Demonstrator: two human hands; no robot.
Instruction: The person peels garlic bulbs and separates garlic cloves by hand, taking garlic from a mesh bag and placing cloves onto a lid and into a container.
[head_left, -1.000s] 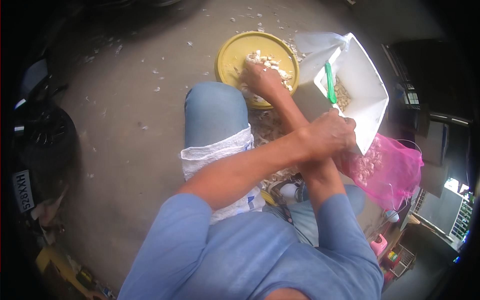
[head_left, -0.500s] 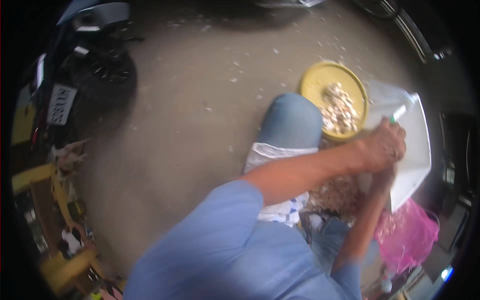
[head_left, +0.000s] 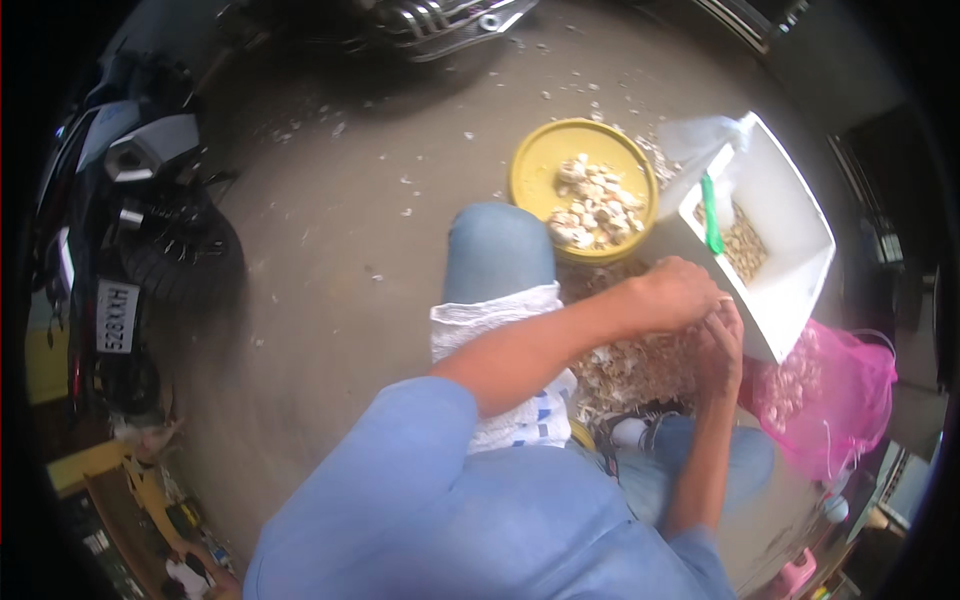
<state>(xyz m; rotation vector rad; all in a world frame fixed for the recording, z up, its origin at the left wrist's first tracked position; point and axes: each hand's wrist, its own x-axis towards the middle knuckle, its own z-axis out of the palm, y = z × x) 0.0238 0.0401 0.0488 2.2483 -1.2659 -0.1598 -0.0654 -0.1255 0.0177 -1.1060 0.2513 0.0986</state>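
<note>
My left hand (head_left: pixel 682 295) and my right hand (head_left: pixel 720 345) meet over the scraps, fingers closed together. A tiny pale bit shows between their fingertips, too small to name. Just beyond them stands a white box (head_left: pixel 795 285) with small tan pieces (head_left: pixel 743 245) in its bottom. A long green object (head_left: pixel 712 215) lies against the box's near wall. Left of the box, a round yellow tray (head_left: pixel 530 180) bears pale bulbs and cloves that look like garlic (head_left: pixel 595 210).
Papery scraps (head_left: pixel 635 375) heap below my hands. A pink mesh bag (head_left: pixel 845 410) with pale contents lies to the right. A white cloth (head_left: pixel 495 315) covers part of my leg. Motorcycles (head_left: pixel 150 230) stand at left and at the far side; flakes dot the floor.
My hands have drawn back from over the white box to its near side, still together. The view has shifted, so the box and tray appear farther left.
</note>
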